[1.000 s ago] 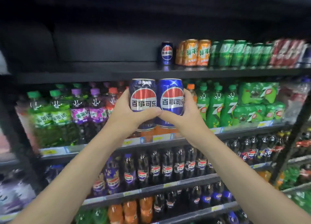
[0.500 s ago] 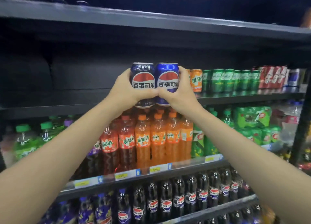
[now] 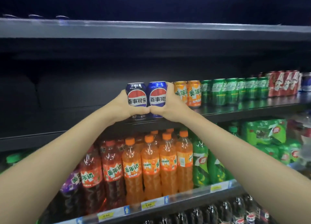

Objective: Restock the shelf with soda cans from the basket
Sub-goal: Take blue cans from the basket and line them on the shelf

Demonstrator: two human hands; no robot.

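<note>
Gripping two upright blue Pepsi cans (image 3: 146,99) side by side, left hand (image 3: 123,106) and right hand (image 3: 170,104) fingers curl around them.

Both bare arms extended forward and upward; left hand (image 3: 123,104) and right hand (image 3: 171,104) side by side, thumbs touching, each curled around a can.

We are in a shop, at the drinks aisle. Dark metal shelves (image 3: 235,112) run in tiers, each packed with rows of one product facing outward: orange cans (image 3: 193,93), green cans (image 3: 232,91) and red cans (image 3: 282,83) on one level, orange soda bottles (image 3: 150,166) and green bottles (image 3: 201,165) below. Yellow price tags (image 3: 149,205) sit in the strip along the shelf edge. More dark bottles (image 3: 210,214) fill the lowest tier.
</note>
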